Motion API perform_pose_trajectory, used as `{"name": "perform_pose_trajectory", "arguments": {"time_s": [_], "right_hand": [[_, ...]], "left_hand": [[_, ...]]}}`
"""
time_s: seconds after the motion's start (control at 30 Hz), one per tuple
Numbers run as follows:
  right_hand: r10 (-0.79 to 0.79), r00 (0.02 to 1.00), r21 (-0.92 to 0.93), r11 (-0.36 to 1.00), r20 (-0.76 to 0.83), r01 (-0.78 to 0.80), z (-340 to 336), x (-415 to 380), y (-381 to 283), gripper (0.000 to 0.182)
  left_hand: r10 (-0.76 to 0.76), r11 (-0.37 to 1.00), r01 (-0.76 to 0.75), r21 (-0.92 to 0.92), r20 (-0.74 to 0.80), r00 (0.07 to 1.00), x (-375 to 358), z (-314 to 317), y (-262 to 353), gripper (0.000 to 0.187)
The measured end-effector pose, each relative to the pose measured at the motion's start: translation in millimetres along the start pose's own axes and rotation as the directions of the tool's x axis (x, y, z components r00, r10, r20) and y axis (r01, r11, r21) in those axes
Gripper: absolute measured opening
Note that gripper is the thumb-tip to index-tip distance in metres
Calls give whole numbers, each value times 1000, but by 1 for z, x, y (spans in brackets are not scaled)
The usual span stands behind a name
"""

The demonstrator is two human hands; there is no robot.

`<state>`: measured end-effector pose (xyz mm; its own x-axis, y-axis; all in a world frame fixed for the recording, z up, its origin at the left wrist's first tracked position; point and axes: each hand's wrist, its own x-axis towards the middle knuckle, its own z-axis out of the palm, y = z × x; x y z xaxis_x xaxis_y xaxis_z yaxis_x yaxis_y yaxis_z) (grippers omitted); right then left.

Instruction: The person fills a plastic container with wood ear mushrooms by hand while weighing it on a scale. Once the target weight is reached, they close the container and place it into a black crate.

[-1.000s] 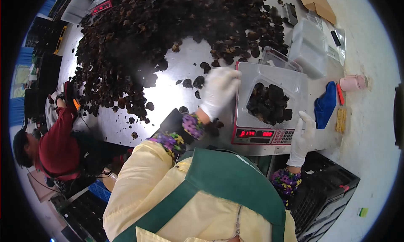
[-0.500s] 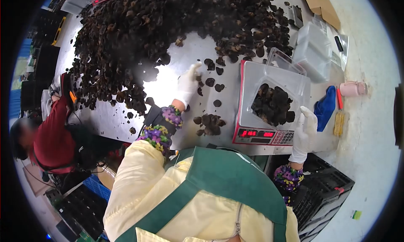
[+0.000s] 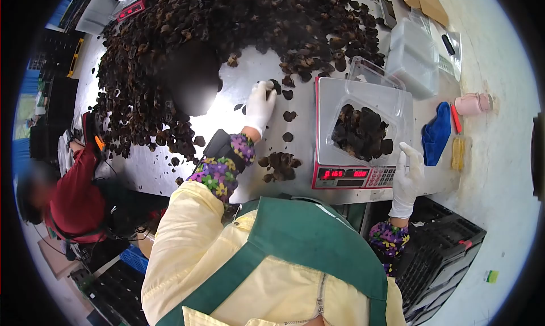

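Note:
My left hand (image 3: 260,108), in a white glove, reaches over the metal table with its fingers curled together around a dark dried mushroom piece (image 3: 269,91), partly hidden by the fingers. Loose pieces lie just right of it, one mushroom piece (image 3: 290,116) among them. My right hand (image 3: 407,175), also gloved, is at the right edge of the digital scale (image 3: 323,107), fingers loosely extended and holding nothing visible. On the scale sits a clear plastic tub (image 3: 400,107) with dark mushrooms (image 3: 361,132) inside. The red display (image 3: 343,174) seems to read 0.165 and 0.00.
A large mushroom heap (image 3: 142,70) covers the far left. A small mushroom cluster (image 3: 279,166) lies near the front edge. To the right are stacked clear tubs (image 3: 414,59), a blue cloth (image 3: 436,134) and a pink jar (image 3: 473,104). A person in a red sleeve (image 3: 76,195) works at left.
My left hand has curled its fingers, and a loose piece near it is gone from the table. My right hand stays beside the scale. The view has shifted slightly.

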<state>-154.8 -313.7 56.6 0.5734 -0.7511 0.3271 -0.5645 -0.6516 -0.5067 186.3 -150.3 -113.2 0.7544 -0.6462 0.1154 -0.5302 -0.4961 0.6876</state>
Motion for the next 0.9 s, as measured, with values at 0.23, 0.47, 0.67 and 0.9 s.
{"name": "perform_pose_trajectory", "arguments": {"time_s": [0.23, 0.47, 0.67, 0.9], "right_hand": [[-36, 997, -12, 999, -62, 35, -4, 0, 5, 21], [-32, 994, -29, 999, -108, 29, -2, -2, 12, 20], [-12, 998, 17, 1000, -63, 13, 2, 2, 4, 18], [43, 996, 29, 999, -73, -41, -2, -13, 19, 19]], "left_hand": [[84, 996, -84, 43, 0, 996, 28, 12, -15, 12], [292, 890, -308, -336, -99, 951, -3, -32, 135, 10], [621, 779, -574, -252, 195, 759, -31, 8, 220, 21], [602, 772, -565, -292, 49, 797, -29, -16, 215, 41]]}}
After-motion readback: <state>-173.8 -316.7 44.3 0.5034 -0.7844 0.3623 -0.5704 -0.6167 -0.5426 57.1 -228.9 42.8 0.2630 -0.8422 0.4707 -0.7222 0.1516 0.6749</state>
